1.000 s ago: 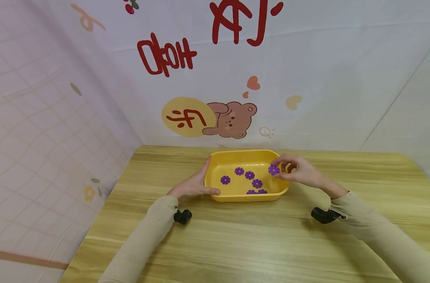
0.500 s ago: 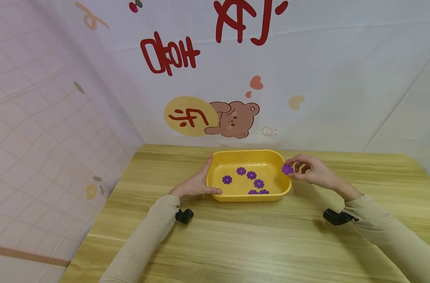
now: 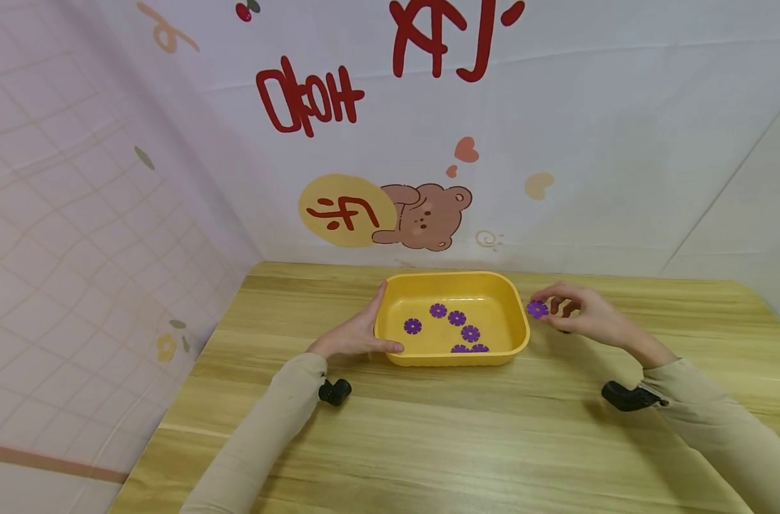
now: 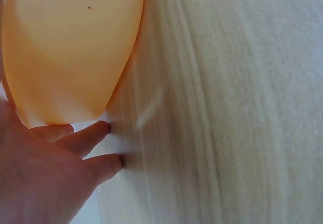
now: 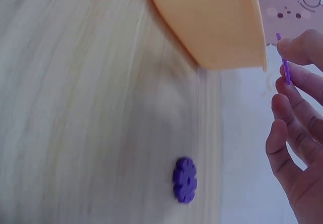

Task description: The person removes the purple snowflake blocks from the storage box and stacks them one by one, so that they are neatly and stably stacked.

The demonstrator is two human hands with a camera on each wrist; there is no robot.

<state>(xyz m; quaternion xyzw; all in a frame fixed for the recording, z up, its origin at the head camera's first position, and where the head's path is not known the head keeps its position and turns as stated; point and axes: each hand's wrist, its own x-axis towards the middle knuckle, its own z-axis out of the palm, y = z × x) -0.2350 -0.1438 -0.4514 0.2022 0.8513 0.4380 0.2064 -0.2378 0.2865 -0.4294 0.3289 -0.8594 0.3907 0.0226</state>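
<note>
My left hand (image 3: 354, 334) holds the left end of a yellow plastic basin (image 3: 450, 360), its thumb over the front corner of the rim. In the left wrist view its other fingers (image 4: 83, 139) lie against the outside of the end wall. Several purple notched discs, like snowflake building discs (image 3: 412, 326), lie on the basin floor. Just beyond the basin's right end, my right hand (image 3: 589, 315) pinches one more such disc (image 5: 285, 70) between thumb and fingertips, seen edge-on in the right wrist view. Below that hand, a thick-looking purple notched disc (image 5: 184, 180) rests on the table.
The wood-grain table (image 3: 454, 442) runs back to a white printed cloth (image 3: 621, 178) with a bear and red characters. Another cloth (image 3: 75, 250) with a grid pattern hangs at the left. A black wrist camera (image 3: 630, 396) sits by the right cuff.
My right hand has carried its pinched disc rightward, from over the inside of the basin past the right rim. The left hand stays on the basin, and the view has shifted slightly.
</note>
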